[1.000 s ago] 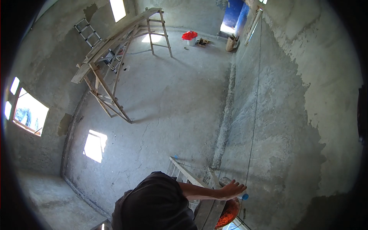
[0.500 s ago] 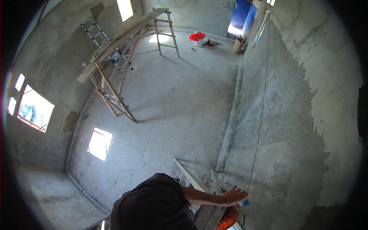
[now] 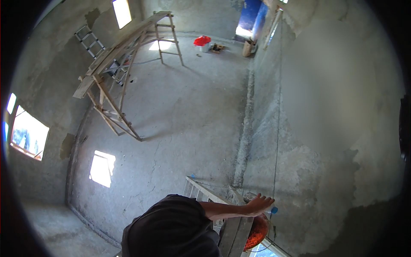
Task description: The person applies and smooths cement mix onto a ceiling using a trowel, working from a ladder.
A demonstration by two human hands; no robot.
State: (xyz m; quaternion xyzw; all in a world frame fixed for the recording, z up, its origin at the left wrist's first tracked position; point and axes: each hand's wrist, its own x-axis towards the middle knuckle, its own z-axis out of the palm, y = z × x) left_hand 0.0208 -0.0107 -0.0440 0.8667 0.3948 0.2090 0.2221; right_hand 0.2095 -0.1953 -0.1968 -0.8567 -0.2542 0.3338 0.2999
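Note:
My left hand (image 3: 259,205) reaches out to the right from a dark sleeve (image 3: 171,227), its fingers spread and nothing seen in them. It is above the end of a grey plank (image 3: 235,233), beside a small blue round piece (image 3: 274,210). A shiny, clear-looking object (image 3: 249,196) lies just behind it, partly covered. Below the hand is an orange-red bowl (image 3: 258,233), partly hidden by the plank. A pale ladder-like frame (image 3: 207,191) stands beside the arm. My right hand is out of view.
A long wooden trestle scaffold (image 3: 107,60) stands at the upper left, with a metal ladder (image 3: 90,42) behind it. Near the far wall are a white bucket with red on top (image 3: 202,43) and a brown bag (image 3: 247,48). A plastered wall (image 3: 299,171) rises at right.
The room has shifted left in the view. My left hand appears slightly higher and further left, still spread near the blue piece. More of the bowl shows, and a blurred patch now covers part of the right wall.

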